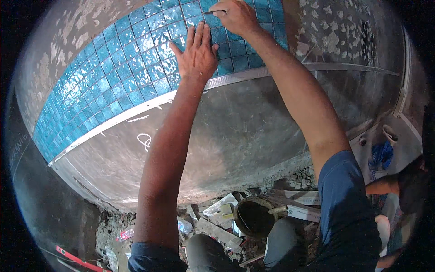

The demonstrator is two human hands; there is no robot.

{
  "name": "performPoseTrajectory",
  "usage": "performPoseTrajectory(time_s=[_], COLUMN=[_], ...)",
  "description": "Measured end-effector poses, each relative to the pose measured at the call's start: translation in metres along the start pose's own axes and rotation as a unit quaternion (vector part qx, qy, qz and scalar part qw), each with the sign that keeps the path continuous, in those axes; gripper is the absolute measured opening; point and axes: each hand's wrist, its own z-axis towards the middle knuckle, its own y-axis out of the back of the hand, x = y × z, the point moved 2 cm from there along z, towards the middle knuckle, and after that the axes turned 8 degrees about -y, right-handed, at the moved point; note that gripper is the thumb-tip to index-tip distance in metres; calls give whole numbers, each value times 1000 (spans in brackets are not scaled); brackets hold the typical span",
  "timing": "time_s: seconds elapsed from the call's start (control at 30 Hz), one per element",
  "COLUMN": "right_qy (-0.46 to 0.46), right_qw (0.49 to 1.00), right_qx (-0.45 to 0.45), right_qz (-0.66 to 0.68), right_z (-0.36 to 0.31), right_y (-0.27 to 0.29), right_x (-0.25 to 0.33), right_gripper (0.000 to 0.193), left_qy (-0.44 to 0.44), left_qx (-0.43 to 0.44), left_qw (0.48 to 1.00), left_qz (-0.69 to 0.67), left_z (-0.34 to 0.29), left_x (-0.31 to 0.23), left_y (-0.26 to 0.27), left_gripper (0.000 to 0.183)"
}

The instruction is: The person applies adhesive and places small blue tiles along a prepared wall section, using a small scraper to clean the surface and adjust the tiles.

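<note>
Blue tiles are covering part of the wall, their lower edge running along a pale strip. The left hand is lying flat on the tiles, opened out, fingers pointing upward and partly spread, gripping nothing; its forearm is rising steeply. The right hand, higher and farther right, is holding a thin dark tool in curled fingers, the tool pointing leftward; its arm is slanting up and leftward from a dark blue sleeve. Whether the tool is touching the tiles cannot be told.
</note>
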Motion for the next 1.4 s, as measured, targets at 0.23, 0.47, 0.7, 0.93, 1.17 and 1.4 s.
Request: performPoseTrajectory(time_s=[0.23,0.47,0.7,0.93,1.17,1.4], right_qy=[-8,18,-2,-49,-84,-84], right_qw=[1000,1000,1000,992,982,982], right_qx=[16,1,6,-115,-161,-155], right_qz=[-5,24,-1,5,56,63], right_z=[5,5,4,-10,-23,-42], right_y=[-4,-5,-9,-23,-32,-41], right_x=[4,10,3,18,19,26], right_gripper=[24,23,21,15,17,17], left_qy=[-10,3,9,0,18,20], left_qx=[-29,-15,-3,-14,-6,-19], left_qw=[999,1000,1000,1000,1000,1000], left_qz=[-14,-16,-10,-21,3,-7], left_z=[-4,-7,-6,-9,-10,-11], left_x=[3,8,1,10,16,20], left_y=[-2,0,-3,-2,-1,0], left_gripper=[63,66,68,68,67,64])
